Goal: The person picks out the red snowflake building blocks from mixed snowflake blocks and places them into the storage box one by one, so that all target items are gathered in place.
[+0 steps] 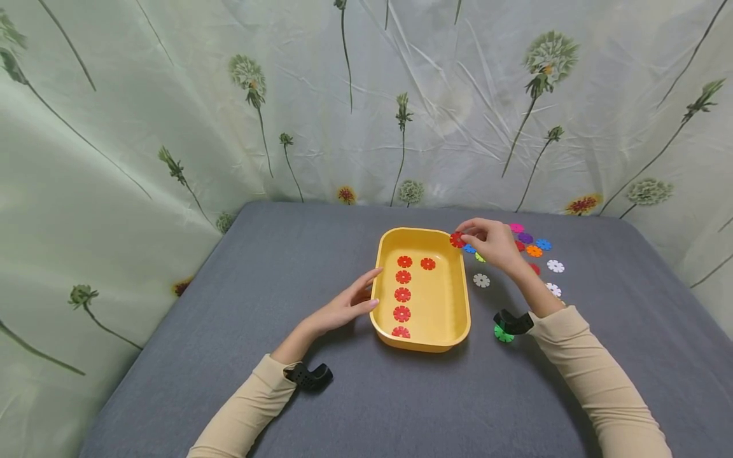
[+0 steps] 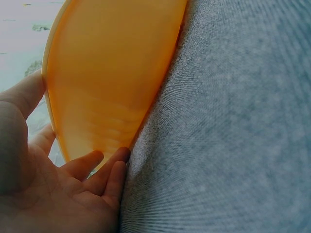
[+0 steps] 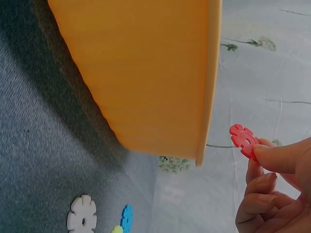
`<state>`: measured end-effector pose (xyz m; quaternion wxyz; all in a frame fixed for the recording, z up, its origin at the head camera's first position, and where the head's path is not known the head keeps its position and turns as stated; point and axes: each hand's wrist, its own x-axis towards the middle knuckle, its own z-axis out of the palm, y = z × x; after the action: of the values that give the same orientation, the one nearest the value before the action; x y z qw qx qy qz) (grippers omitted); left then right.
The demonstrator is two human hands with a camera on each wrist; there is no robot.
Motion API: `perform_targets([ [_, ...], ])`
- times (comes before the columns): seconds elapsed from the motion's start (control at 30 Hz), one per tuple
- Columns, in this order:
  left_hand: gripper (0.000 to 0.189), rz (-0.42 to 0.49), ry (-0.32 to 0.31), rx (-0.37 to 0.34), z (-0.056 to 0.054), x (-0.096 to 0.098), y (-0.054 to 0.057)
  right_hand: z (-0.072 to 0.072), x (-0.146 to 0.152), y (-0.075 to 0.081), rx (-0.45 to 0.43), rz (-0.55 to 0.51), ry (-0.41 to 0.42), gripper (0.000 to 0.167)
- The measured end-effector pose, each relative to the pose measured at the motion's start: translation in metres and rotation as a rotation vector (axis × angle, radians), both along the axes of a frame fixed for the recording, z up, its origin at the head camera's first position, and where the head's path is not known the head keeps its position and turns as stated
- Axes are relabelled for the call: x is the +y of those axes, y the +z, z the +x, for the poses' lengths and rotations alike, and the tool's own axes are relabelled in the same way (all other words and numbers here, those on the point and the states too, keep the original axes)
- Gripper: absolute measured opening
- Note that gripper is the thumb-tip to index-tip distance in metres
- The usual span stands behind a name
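- Right hand [image 1: 495, 245], right of centre; its fingers pinch a red flower disc [image 1: 455, 240] by the edge, at the upper right corner of the yellow tray [image 1: 443, 305].
- Left hand [image 1: 346, 308], centre; its fingers lie spread and relaxed against the tray's left rim and wall.
- The held disc could slip and land outside, since the pinch takes only its edge near the rim; a low approach might also catch the rim.
- A push from the left fingers might slide the tray over the tabletop [image 1: 321, 248]; a jolt could disturb the placed red discs [image 1: 403, 294].
- Counted: one tray; six red discs inside, five in a left column and one beside its top; one red held.
- Loose, to the right: three white [image 1: 481, 280], two blue [image 1: 543, 244], two red [image 1: 534, 268]; one each of pink [image 1: 516, 227], purple [image 1: 525, 237], orange [image 1: 534, 250], yellow-green [image 1: 480, 257] and green [image 1: 504, 334]; the right arm may hide more.
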<state>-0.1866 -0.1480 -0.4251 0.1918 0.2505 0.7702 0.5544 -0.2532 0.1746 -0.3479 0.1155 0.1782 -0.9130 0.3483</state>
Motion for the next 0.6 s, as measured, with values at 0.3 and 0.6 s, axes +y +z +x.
perform_targets([
  [0.3,0.068,-0.005,-0.002,0.003,0.0,0.0,0.0,0.003,-0.01,0.003,-0.033,0.009,0.022,0.014],
  [0.6,0.066,-0.001,-0.001,0.001,0.0,0.0,-0.001,0.001,-0.017,-0.002,-0.042,0.06,0.054,0.013],
])
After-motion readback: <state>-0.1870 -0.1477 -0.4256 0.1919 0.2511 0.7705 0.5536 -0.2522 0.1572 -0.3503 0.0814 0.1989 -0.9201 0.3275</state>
